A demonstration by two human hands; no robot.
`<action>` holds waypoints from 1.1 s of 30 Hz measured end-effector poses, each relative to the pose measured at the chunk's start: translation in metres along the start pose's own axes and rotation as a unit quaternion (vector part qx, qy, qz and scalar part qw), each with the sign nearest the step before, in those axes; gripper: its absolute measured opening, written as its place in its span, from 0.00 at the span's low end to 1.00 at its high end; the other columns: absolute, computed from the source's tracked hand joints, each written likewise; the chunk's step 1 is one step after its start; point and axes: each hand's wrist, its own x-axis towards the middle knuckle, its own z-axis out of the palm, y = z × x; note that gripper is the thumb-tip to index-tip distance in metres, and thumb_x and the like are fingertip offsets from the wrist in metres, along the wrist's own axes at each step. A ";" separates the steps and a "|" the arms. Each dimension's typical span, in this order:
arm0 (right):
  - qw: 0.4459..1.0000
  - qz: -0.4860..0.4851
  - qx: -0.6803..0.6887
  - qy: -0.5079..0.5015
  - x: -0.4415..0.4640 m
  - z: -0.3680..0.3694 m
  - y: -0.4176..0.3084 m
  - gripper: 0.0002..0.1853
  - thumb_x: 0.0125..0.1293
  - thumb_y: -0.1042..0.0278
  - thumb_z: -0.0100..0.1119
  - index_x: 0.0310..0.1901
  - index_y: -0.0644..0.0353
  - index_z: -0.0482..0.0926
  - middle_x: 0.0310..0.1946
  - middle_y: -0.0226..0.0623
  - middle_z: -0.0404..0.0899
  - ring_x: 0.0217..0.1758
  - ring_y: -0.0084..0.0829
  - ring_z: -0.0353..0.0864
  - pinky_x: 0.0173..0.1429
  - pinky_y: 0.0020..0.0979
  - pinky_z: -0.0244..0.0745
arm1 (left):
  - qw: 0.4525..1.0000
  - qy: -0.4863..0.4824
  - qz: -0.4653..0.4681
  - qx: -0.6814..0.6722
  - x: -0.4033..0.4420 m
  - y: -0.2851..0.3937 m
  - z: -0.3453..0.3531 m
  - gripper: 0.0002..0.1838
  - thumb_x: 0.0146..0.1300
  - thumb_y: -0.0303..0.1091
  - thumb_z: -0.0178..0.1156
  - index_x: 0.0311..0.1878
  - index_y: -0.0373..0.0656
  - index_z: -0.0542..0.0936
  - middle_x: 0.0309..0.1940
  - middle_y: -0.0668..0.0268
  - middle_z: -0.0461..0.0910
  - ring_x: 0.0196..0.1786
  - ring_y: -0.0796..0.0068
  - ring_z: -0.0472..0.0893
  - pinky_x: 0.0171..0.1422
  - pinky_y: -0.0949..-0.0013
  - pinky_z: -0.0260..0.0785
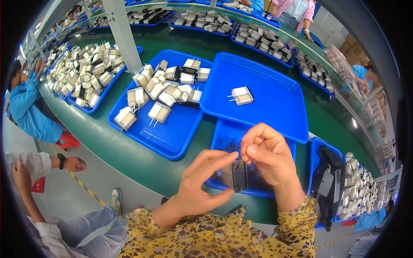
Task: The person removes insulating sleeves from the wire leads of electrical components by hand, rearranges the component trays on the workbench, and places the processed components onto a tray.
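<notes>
My left hand [198, 182] grips a small plug-in charger [239, 177] between thumb and fingertips, its black end face turned up towards me. Thin wires stick out at its ends. My right hand [271, 157] is closed in a pinch on a thin yellowish wire [242, 160] at the charger's upper end. Beneath both hands lies a blue tray [262, 191] with small dark pieces in it. Overlapping that tray, another blue tray [275, 101] carries a single white charger [242, 96] with two metal prongs.
To the left, a blue tray [161, 137] holds several white chargers. A heaped tray [98, 105] stands beyond the grey post [122, 36]. On the right are a black cloth-like item [329, 180] and more chargers [357, 185]. A person's hand [75, 164] is at lower left, off the green bench [101, 133].
</notes>
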 end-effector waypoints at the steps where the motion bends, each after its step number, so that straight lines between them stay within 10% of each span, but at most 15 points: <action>1: 1.000 -0.003 0.000 -0.002 0.000 0.000 0.001 0.10 0.68 0.73 0.65 0.48 0.63 0.79 0.37 0.33 0.83 0.39 0.21 0.82 0.45 0.23 0.76 | 1.000 -0.003 -0.002 -0.004 0.000 0.000 0.000 0.38 0.43 0.21 0.71 0.65 0.40 0.78 0.53 0.57 0.78 0.52 0.62 0.81 0.54 0.65 0.76; 21: 0.998 -0.026 -0.062 -0.001 -0.002 0.001 -0.001 0.11 0.66 0.76 0.67 0.48 0.64 0.79 0.39 0.32 0.83 0.42 0.19 0.82 0.49 0.22 0.76 | 1.000 -0.004 -0.006 -0.008 0.001 -0.001 0.001 0.38 0.43 0.21 0.71 0.64 0.41 0.78 0.53 0.57 0.79 0.51 0.61 0.81 0.54 0.64 0.76; 33: 0.931 -0.108 -0.349 0.005 -0.004 0.009 -0.007 0.14 0.58 0.82 0.68 0.47 0.64 0.83 0.37 0.31 0.83 0.40 0.19 0.82 0.46 0.23 0.77 | 0.991 0.010 0.049 0.126 0.008 0.003 -0.006 0.36 0.42 0.21 0.72 0.61 0.41 0.79 0.50 0.59 0.79 0.50 0.58 0.79 0.52 0.62 0.74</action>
